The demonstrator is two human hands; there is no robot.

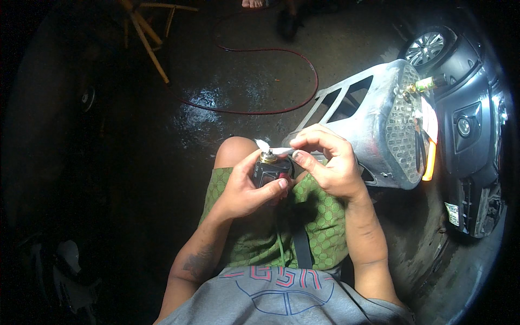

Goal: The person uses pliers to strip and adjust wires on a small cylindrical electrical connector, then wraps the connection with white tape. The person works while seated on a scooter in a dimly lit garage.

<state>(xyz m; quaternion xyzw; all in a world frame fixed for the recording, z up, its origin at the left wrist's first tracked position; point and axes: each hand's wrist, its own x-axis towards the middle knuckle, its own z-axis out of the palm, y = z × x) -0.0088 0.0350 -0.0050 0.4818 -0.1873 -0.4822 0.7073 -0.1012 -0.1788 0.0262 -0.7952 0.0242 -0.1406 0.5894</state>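
Note:
My left hand (pixel 241 189) is wrapped round a small black box vape (pixel 266 174), held upright above my lap, thumb across its front. On top of it sits a brass-coloured round base (pixel 267 157) with its inside exposed. A strip of white cotton (pixel 281 151) runs out from that base to the right, and a fluffy white tuft (pixel 262 144) sticks out on its left side. My right hand (pixel 333 165) pinches the strip's right end between thumb and forefinger. The finer parts inside the base are too small to make out.
Close on the right stands a worn grey plastic stool (pixel 374 116). It carries a small green-labelled bottle (pixel 427 84) and an orange-handled thing (pixel 430 160). Beyond it is a dark car (pixel 455 124). A red hose (pixel 303 54) curves over the wet floor; orange-yellow legs (pixel 147 43) stand far left.

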